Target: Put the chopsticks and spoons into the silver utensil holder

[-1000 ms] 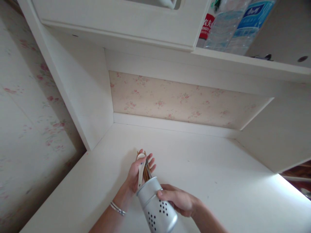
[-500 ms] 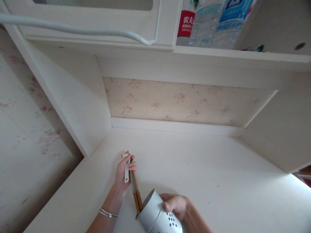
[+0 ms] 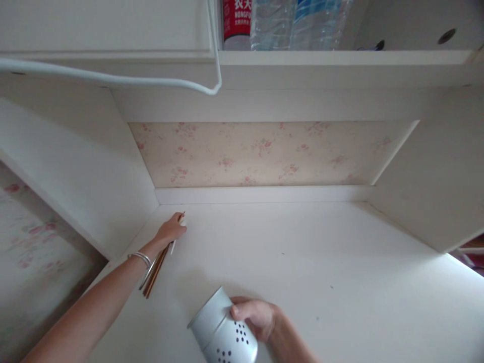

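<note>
My left hand (image 3: 172,230) reaches to the back left of the white desktop, its fingers closed around a bundle of brown chopsticks (image 3: 156,275). A white handle (image 3: 173,246), perhaps a spoon's, and a thin metal utensil (image 3: 146,278) are in the same bundle; their far ends are mostly hidden by the hand. Near the front, my right hand (image 3: 256,316) grips a silvery metal utensil holder (image 3: 223,330) with rows of small holes. The holder is tilted, its mouth toward the upper left. Its inside cannot be seen.
White side panels (image 3: 75,166) flank the desktop (image 3: 287,272). Above runs a shelf (image 3: 340,58) bearing plastic bottles (image 3: 272,25) and a red-labelled bottle (image 3: 237,22). A white cable (image 3: 151,80) hangs before the cabinet door (image 3: 106,30).
The chopsticks and other utensils have come out of the holder in my left hand, which has moved left and toward the back. My right hand keeps the holder, slightly further left.
</note>
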Demonstrator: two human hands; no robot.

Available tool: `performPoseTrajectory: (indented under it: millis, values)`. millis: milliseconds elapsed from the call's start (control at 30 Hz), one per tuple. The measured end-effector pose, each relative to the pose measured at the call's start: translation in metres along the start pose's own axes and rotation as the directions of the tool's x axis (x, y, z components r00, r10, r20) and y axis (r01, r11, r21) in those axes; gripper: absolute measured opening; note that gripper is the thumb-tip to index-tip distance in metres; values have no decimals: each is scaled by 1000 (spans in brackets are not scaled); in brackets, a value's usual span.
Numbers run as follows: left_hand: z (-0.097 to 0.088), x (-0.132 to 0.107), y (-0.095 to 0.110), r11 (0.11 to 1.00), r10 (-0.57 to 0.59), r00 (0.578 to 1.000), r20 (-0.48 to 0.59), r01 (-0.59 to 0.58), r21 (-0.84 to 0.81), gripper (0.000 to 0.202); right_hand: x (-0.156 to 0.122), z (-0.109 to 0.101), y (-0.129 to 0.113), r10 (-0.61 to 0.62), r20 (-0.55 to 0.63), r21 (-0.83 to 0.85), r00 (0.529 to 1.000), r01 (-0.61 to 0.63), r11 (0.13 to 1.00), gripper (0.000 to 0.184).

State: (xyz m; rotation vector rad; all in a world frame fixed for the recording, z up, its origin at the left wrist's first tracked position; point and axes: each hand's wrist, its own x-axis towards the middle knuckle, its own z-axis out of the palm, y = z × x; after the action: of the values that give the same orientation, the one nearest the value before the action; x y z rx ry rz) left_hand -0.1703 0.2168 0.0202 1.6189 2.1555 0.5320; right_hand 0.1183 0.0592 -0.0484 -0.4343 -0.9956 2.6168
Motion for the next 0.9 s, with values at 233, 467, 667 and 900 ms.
performPoseTrajectory:
  millis: [233, 467, 667, 900]
  values:
    - [15, 33, -6, 931, 88, 996, -9, -79, 356, 46, 0, -9, -6, -38, -74, 29, 997, 40, 999, 79]
    - [24, 53, 3, 853, 171, 985, -4, -146, 501, 48, -4, -3, -8, 22, -177, 72, 984, -9, 997, 62]
    - [31, 61, 15, 771, 301, 953, 43, -270, 577, 47, -1, -1, -13, -12, -88, 135, 996, 24, 991, 63]
    - [40, 66, 28, 677, 435, 876, 211, -472, 564, 36, -2, 5, -17, -14, -95, 129, 995, 26, 991, 58]
